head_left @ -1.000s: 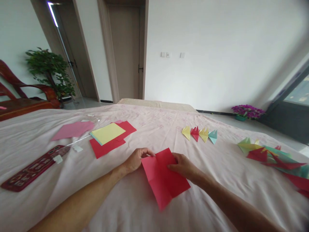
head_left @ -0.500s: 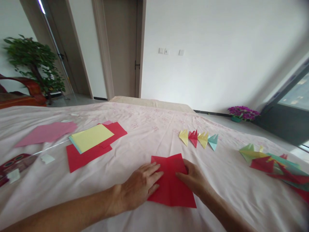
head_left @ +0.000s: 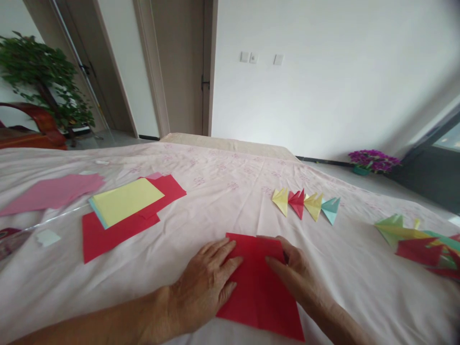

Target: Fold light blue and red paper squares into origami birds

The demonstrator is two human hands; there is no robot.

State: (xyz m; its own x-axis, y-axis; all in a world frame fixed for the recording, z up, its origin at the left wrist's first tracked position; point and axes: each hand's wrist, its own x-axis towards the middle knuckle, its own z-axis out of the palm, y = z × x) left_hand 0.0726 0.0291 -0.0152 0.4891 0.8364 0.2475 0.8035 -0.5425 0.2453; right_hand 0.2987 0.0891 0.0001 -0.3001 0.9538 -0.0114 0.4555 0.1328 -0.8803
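Left hand (head_left: 204,287): laid flat, fingers slightly spread, over the left edge of the red sheet (head_left: 258,287).
Right hand (head_left: 302,275): gripping its right edge, thumb on top.
Red sheet: lying on floral cloth (head_left: 215,208).
Open room: bare cloth beyond, between yellow paper (head_left: 125,201) and folded row (head_left: 297,203).

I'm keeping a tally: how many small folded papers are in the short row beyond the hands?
4, from left to right on the cloth: a yellow paper, a red paper, a second yellow paper and a blue-green paper. None looks hidden.
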